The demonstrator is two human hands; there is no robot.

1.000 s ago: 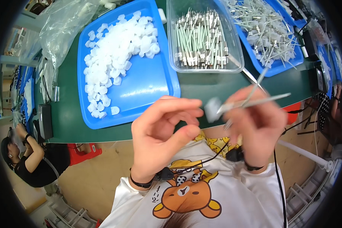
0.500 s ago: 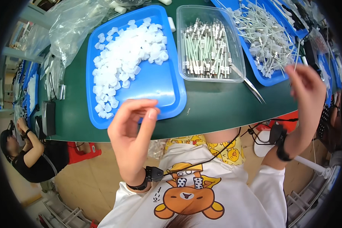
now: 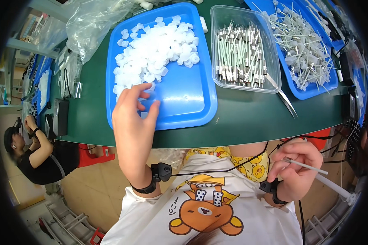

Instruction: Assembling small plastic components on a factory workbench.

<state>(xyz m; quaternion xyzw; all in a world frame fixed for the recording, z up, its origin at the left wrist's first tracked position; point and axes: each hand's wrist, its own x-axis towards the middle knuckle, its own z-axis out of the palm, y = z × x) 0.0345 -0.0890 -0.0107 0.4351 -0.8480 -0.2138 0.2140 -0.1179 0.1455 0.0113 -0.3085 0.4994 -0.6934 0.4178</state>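
Over the near left part of a blue tray (image 3: 184,110) is my left hand (image 3: 134,118), its thumb and fingers curved and apart. The fingertips reach the near edge of a heap of small translucent white plastic caps (image 3: 151,53); no cap shows in its grasp. In front of the table edge at the right, my right hand (image 3: 296,175) pinches a thin pale tube with a metal end (image 3: 304,165). Right of the tray stands a clear plastic box (image 3: 221,83) full of similar pale green tubes with metal ends (image 3: 241,55).
Metal tweezers (image 3: 288,102) lean out of the clear box's near right corner. Another blue tray (image 3: 304,94) beyond holds capped tubes (image 3: 302,49). Plastic bags (image 3: 88,32) lie at the back left, near a dark box (image 3: 61,116). A person (image 3: 37,151) sits at the far left.
My right hand has come down and inward from beside the far right tray, and the tube in it now shows. My left hand has moved forward over the caps. The view has shifted slightly.
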